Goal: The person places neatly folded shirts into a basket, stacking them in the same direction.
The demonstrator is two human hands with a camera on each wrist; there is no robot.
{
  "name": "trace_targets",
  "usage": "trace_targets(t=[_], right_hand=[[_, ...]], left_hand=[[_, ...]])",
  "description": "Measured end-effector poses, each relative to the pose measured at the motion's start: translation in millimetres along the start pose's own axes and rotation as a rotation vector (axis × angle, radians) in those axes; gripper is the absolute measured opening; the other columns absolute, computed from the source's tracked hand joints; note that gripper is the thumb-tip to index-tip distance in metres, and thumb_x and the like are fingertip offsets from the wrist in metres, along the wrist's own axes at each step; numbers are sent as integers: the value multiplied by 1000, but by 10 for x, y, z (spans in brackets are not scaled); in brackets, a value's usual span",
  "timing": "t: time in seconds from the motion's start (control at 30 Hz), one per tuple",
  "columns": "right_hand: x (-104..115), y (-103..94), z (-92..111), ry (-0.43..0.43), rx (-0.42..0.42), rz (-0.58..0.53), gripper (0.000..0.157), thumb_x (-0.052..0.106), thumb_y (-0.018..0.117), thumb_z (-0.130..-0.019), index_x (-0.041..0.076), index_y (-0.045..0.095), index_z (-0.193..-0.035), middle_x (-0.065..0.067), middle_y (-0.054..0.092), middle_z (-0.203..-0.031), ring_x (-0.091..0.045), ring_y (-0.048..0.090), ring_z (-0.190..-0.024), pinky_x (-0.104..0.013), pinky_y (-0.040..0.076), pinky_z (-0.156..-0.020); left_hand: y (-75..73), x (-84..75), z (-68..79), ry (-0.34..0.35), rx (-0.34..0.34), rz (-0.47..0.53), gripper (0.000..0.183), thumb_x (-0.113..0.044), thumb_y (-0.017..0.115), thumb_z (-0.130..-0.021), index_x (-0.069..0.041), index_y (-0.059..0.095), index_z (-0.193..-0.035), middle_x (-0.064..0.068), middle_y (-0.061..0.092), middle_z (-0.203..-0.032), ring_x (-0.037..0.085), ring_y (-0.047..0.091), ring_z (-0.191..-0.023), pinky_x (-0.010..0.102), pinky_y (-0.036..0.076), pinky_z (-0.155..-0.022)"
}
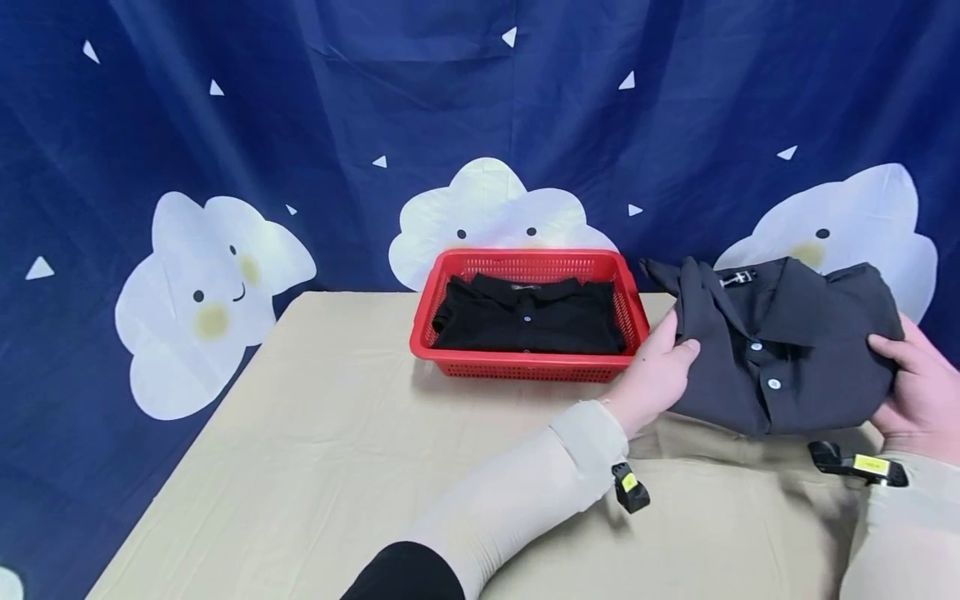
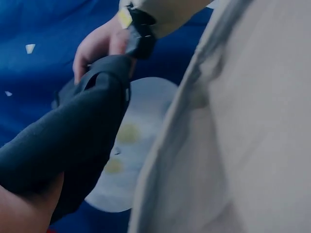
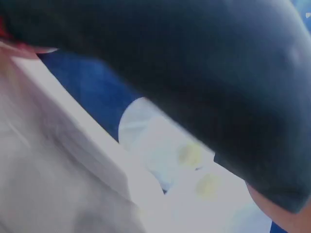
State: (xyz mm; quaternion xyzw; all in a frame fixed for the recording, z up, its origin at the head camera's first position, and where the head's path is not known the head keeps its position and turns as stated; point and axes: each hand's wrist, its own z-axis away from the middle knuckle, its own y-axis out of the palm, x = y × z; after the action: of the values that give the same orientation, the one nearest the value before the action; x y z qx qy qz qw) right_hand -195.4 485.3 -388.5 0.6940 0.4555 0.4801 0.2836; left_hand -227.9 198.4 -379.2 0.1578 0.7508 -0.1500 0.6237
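Between my two hands a folded dark grey polo shirt (image 1: 825, 367) hangs above the table's right side, its collar and white buttons facing me. At its left edge my left hand (image 1: 656, 371) grips the cloth, thumb in front. My right hand (image 1: 918, 379) holds the opposite edge, also with the thumb in front. The fingers behind the cloth are hidden in the head view. In the left wrist view the folded shirt (image 2: 77, 126) spans from one hand to the other. The shirt (image 3: 194, 73) fills much of the right wrist view, blurred.
Left of the held shirt, a red plastic basket (image 1: 525, 360) stands near the table's back edge. Inside it lies a folded black shirt (image 1: 525, 321) with its collar toward the back. The table has a beige cover (image 1: 337, 433). Behind hangs a blue curtain (image 1: 337, 100) with clouds.
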Motion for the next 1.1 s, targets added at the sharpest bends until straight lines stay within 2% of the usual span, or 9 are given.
trace_targets(t=[0.23, 0.33, 0.47, 0.67, 0.77, 0.83, 0.97, 1.1], right_hand=[[-213, 202, -132, 54, 39, 159, 60, -15, 12, -103, 2, 33, -157, -24, 57, -139, -39, 62, -118, -48, 55, -89], [-347, 325, -196, 33, 67, 230, 61, -18, 12, -101, 0, 31, -156, -24, 58, -137, -37, 65, -115, -46, 56, -86], [-530, 492, -271, 4, 90, 351, 60, -21, 14, -99, -3, 30, -154, -21, 60, -134, -32, 68, -110, -40, 58, -83], [-817, 684, -314, -17, 110, 442, 66, -26, 15, -95, -3, 30, -154, -19, 60, -131, -27, 69, -107, -35, 58, -83], [-963, 786, -354, -38, 100, 486, 67, -28, 16, -93, -3, 33, -154, -18, 59, -130, -25, 69, -107, -33, 58, -83], [-1062, 858, -416, -39, 93, 528, 68, -28, 18, -93, -2, 34, -154, -16, 58, -130, -24, 68, -107, -32, 58, -82], [-1269, 985, -591, -15, 82, 603, 68, -27, 22, -92, 0, 37, -153, -15, 59, -130, -22, 66, -107, -30, 59, -81], [-1457, 1054, -720, 21, 80, 666, 70, -27, 24, -91, 4, 39, -153, -13, 59, -132, -20, 65, -107, -29, 58, -79]], left_hand=[[-438, -114, 56, 73, 45, 125, 59, -12, 44, -108, -23, 24, -162, -15, 29, -160, -3, 27, -142, 20, 26, -113], [-647, -166, 96, 85, 66, 186, 59, -13, 43, -109, -26, 22, -162, -17, 28, -160, -1, 29, -142, 21, 27, -114], [-927, -233, 155, 75, 71, 195, 58, -17, 42, -109, -30, 23, -162, -18, 30, -159, 1, 33, -140, 24, 30, -114], [-1329, -324, 264, 18, 51, 222, 56, -17, 44, -108, -32, 29, -160, -14, 38, -156, 8, 46, -134, 31, 38, -111], [-1523, -387, 313, 25, 70, 249, 55, -17, 43, -109, -32, 30, -160, -11, 41, -155, 14, 50, -133, 35, 42, -109], [-1660, -430, 342, 41, 75, 229, 55, -18, 44, -109, -33, 30, -160, -12, 40, -154, 14, 49, -133, 35, 42, -110], [-1943, -496, 383, 83, 42, 92, 56, -21, 45, -108, -34, 29, -160, -13, 39, -155, 10, 43, -136, 35, 36, -113], [-2195, -489, 412, 67, -8, -38, 57, -25, 47, -108, -34, 27, -161, -15, 37, -156, 7, 39, -138, 37, 32, -116]])
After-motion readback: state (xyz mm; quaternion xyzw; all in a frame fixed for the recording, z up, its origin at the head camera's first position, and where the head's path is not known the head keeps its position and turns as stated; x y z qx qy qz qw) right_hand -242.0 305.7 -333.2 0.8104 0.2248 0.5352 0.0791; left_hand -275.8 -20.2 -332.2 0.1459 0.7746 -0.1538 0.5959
